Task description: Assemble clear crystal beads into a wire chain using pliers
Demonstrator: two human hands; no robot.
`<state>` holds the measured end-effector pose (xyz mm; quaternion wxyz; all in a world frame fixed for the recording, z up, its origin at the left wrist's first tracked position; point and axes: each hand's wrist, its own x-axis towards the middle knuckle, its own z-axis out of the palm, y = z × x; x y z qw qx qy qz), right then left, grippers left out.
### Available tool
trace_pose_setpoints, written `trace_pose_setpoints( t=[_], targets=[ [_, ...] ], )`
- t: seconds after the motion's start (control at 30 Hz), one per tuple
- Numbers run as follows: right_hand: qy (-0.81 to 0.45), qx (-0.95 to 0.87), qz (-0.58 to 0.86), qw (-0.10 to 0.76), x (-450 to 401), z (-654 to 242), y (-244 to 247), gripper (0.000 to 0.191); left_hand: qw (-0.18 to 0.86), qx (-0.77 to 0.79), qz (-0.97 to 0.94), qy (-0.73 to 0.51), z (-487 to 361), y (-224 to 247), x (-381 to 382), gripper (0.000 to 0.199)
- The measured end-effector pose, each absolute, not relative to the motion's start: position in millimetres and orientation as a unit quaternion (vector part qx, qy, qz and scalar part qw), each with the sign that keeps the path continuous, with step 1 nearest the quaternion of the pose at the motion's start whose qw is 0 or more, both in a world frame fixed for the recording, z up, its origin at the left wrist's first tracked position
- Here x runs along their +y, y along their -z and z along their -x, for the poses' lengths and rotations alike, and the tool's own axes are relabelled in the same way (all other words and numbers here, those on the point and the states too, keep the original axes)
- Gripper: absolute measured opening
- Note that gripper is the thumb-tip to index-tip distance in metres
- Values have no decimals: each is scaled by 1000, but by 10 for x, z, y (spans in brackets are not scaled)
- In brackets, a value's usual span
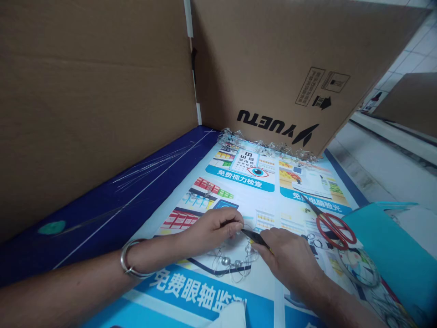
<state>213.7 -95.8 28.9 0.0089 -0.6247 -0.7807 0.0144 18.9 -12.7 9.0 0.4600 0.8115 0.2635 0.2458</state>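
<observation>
Over the printed poster sheet [259,287], my left hand [221,223] pinches the thin wire of a beaded wire piece. My right hand [290,255] is wrapped round a pair of small dark-jawed pliers [252,235], with a bit of yellow showing at the handle. The plier tips meet the wire at my left fingertips. Below my hands hangs or lies the beaded wire piece [235,263], with silvery round beads and fine wire loops; part of it is hidden by my fingers.
Red-handled scissors [336,231] lie right of my right hand, beside a wire coil [358,271] and a teal sheet [396,250]. Cardboard panels [269,59] stand at the back and left. Several wire pieces [273,149] line the far edge. Clear strands [153,166] run towards a green lump [52,228].
</observation>
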Motion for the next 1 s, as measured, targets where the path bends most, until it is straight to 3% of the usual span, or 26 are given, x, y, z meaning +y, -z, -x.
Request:
trace_pose_setpoints(
  t=[0.17, 0.47, 0.8, 1.0],
  targets=[
    [-20, -777, 629, -4, -960, -2160, -307, 23, 510, 267, -791, -208, -182, -76, -118, 10],
    [-10, -785, 619, -8, -962, -2152, -303, 24, 441, 270, -829, -215, -190, -70, -119, 9],
    [-4, -794, 608, -1, -1005, -2134, -300, 23, 445, 241, -841, -192, -159, -120, -146, 4],
    [5, -798, 603, 8, -1007, -2138, -283, 21, 410, 232, -857, -207, -160, -109, -129, 16]
  ],
)
